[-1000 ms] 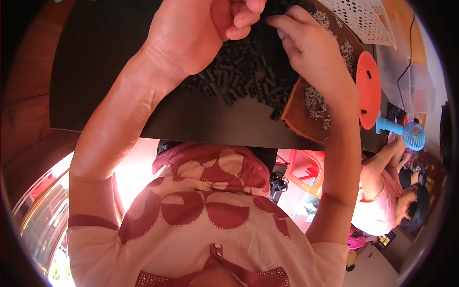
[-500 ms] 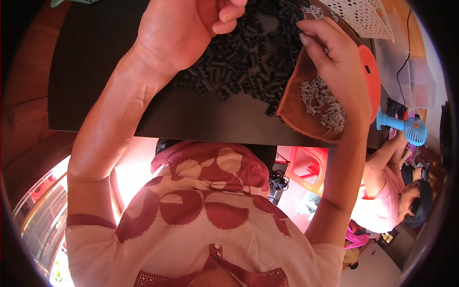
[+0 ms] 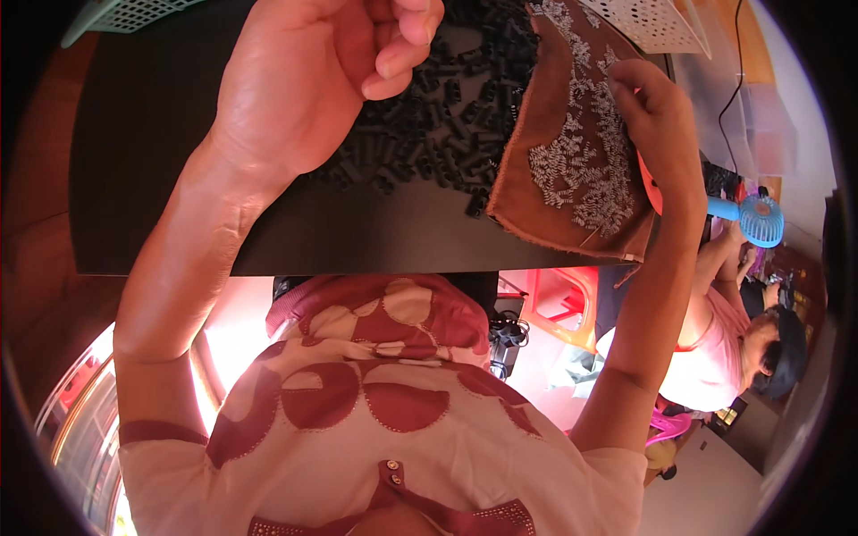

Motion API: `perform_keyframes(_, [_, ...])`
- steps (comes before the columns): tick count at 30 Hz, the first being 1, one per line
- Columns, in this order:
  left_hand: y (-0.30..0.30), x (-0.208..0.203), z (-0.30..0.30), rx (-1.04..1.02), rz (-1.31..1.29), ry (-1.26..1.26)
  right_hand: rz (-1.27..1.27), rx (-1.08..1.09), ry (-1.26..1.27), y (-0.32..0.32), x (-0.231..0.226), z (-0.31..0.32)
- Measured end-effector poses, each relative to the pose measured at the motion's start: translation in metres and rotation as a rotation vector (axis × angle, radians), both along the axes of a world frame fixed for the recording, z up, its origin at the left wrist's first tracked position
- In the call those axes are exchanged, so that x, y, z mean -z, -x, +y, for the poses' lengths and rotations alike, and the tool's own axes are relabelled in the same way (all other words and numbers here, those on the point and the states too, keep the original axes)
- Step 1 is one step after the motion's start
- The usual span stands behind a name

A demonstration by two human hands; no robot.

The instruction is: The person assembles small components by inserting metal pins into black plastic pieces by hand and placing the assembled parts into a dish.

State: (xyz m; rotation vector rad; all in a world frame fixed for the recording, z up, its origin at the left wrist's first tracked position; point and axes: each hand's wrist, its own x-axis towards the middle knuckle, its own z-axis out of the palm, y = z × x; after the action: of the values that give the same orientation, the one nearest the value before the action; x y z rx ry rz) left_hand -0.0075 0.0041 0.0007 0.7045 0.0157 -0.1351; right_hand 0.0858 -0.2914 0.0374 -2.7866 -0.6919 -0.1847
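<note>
My left hand point(image 3: 313, 80) is raised over the table with its fingers curled. What lies in its grip, if anything, is hidden. Small black plastic pieces point(image 3: 420, 134), short and tube-like, are heaped beneath and beside it. To the right, a brown cloth point(image 3: 518, 192) carries many small silvery coil springs point(image 3: 572, 156). Over the right side of these springs is my right hand point(image 3: 657, 112), thumb and forefinger closed together at the springs' edge. Whether a spring is between those fingertips cannot be made out.
A green basket point(image 3: 125, 18) stands at the far left and a white perforated basket point(image 3: 657, 22) at the far right. Behind my right wrist shows a red object point(image 3: 650, 188). A blue handheld fan point(image 3: 760, 221) and another person point(image 3: 737, 348) are farther right.
My right hand has moved away from the black pieces, right and nearer, onto the springs, uncovering more of them. My left hand stays raised and curled. The view has shifted slightly.
</note>
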Motion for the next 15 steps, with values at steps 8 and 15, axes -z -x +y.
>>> perform_keyframes(8, [0.002,-0.005,-0.005,-0.023,0.051,-0.039,0.095,-0.211,-0.038,0.010,0.014,-0.004])
perform_keyframes(15, [0.001,0.000,-0.006,-0.015,0.075,-0.063,0.006,-0.210,0.073,0.011,0.021,-0.007])
